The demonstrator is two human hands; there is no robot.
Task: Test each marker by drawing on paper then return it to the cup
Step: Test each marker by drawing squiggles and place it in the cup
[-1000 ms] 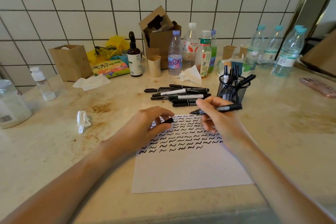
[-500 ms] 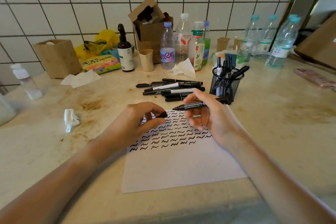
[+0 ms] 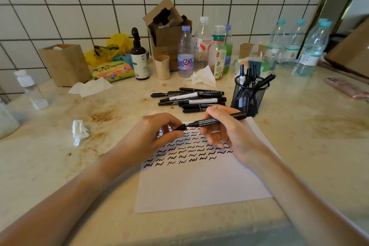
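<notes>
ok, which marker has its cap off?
The marker in the right hand; its cap is pinched by the left hand. Piled and cupped ones look capped.

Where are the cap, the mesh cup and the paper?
cap [image 3: 181,127], head view, on its black side.
mesh cup [image 3: 249,100], head view, on its front wall.
paper [image 3: 199,185], head view, on its blank lower part.

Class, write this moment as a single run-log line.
right hand: holds marker | left hand: pinches cap at its tip | over paper | cup: behind
</notes>
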